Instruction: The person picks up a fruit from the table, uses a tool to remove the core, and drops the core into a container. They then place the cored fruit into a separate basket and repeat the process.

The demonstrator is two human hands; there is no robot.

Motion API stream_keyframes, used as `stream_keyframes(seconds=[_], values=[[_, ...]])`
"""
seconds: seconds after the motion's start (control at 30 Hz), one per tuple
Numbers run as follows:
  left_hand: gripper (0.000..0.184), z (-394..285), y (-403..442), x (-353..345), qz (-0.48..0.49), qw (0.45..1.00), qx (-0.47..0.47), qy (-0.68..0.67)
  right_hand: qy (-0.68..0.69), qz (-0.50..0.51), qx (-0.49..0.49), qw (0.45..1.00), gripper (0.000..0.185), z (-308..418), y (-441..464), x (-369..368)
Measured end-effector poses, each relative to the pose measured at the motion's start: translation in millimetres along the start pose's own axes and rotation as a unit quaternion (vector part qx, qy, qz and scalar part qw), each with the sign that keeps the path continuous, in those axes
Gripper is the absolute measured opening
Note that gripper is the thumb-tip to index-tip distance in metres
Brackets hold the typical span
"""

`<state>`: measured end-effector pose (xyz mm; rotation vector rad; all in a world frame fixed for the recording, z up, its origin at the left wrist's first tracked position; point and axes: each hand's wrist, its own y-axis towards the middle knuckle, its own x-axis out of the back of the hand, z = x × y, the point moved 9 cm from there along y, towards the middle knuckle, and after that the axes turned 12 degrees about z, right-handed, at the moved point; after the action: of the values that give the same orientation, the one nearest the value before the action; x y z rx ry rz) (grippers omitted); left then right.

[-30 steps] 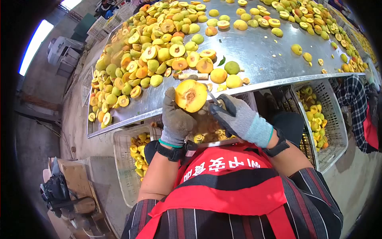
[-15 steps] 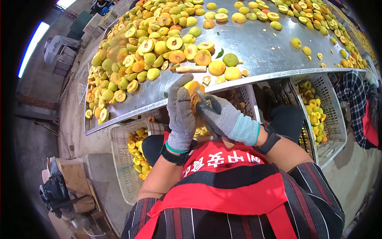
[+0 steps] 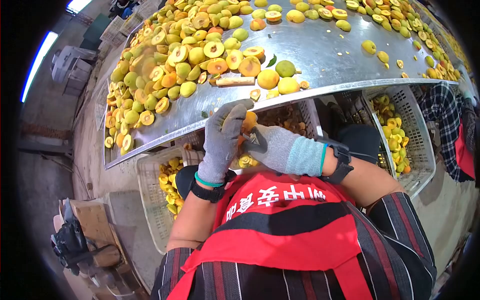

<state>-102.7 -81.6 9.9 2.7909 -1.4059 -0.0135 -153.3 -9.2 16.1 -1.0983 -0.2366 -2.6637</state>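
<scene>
With fingers pointing to one o'clock, the left hand clasps a yellow-orange fruit below the counter, while the right hand points to nine o'clock, its fingers' grip hidden.

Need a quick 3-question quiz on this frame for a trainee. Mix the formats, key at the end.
1. True or false: the person's left hand and right hand both wear grey fabric gloves.

2. What shows between the two hands, in front of the silver sheet-metal table?
a) a brown cardboard box
b) a rounded orange-yellow fruit
c) a green leaf

3. Fill in the blank: the pale perforated plastic crate on the person's left side holds ____ fruit pieces.

Key:
1. True.
2. b; the fruit is partly hidden by the hands.
3. yellow
</scene>
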Motion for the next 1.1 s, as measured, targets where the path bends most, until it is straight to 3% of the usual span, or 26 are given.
stream_keyframes(seconds=[0.03,0.07,0.1,0.17,0.2,0.23,0.27,0.4,0.47,0.57,0.63,0.7,0.73,0.77,0.83,0.87,0.9,0.97,1.0,1.03,1.1], values=[[0.03,0,0,-4,0.002,1.0,0.001,-0.001,0.159,0.059,-0.069,0.983,0.032,-2,-3,2],[0.03,-5,-2,-5,-0.026,0.999,-0.028,-0.021,0.314,0.117,-0.136,0.932,0.033,-5,-8,-9],[0.03,-9,-4,-3,-0.055,0.996,-0.058,-0.041,0.314,0.118,-0.137,0.932,0.033,-5,-7,-10],[0.031,-6,-4,-1,-0.06,0.995,-0.068,-0.043,0.457,0.147,-0.218,0.85,0.034,-13,-13,-28],[0.031,-6,-4,0,-0.075,0.995,-0.061,-0.01,0.458,0.147,-0.218,0.849,0.034,-25,-10,-43],[0.032,-7,-4,1,-0.089,0.994,-0.054,0.024,0.294,0.066,-0.141,0.943,0.033,-41,3,-44],[0.032,-8,-3,-1,-0.086,0.995,-0.053,0.024,0.117,-0.019,-0.059,0.991,0.032,-37,6,-36],[0.032,1,-2,0,-0.11,0.993,-0.042,-0.022,0.242,-0.017,-0.036,0.97,0.029,-15,0,-12],[0.032,1,-3,1,-0.112,0.991,-0.063,-0.03,0.487,0.147,-0.131,0.851,0.022,-7,-12,-27],[0.033,-12,-2,-2,-0.086,0.989,-0.106,0.053,0.535,0.091,-0.098,0.834,0.025,-16,-10,-28],[0.034,-1,3,-11,-0.019,0.995,-0.048,-0.085,0.576,0.125,-0.094,0.803,0.023,-8,-16,-22],[0.034,0,4,-20,0.002,0.99,-0.044,-0.131,0.622,0.144,0.006,0.77,0.025,-1,-15,-21],[0.042,4,4,-21,-0.007,0.991,-0.025,-0.134,0.739,0.152,-0.055,0.654,0.027,0,-21,-33],[0.051,9,3,-21,-0.017,0.991,-0.005,-0.136,0.74,0.152,-0.056,0.653,0.027,-3,-21,-36],[0.051,9,3,-24,-0.019,0.991,-0.011,-0.132,0.825,0.166,-0.055,0.538,0.028,3,-21,-45],[0.052,7,4,-25,-0.02,0.992,-0.019,-0.125,0.836,0.146,-0.055,0.526,0.026,3,-23,-41],[0.052,7,5,-26,-0.02,0.992,-0.02,-0.125,0.836,0.146,-0.054,0.526,0.026,5,-24,-40],[0.041,8,3,-29,-0.019,0.978,-0.044,-0.203,0.758,0.113,-0.036,0.641,0.024,0,-25,-32],[0.045,32,3,-30,-0.032,0.949,0.071,-0.305,0.571,0.031,0.083,0.816,0.022,-1,-16,-10],[0.045,33,4,-31,-0.032,0.949,0.071,-0.306,0.335,-0.052,0.196,0.92,0.021,14,-17,8],[0.049,30,10,-34,-0.023,0.922,0.037,-0.384,0.524,0.013,0.058,0.85,0.023,-1,-24,-13]])
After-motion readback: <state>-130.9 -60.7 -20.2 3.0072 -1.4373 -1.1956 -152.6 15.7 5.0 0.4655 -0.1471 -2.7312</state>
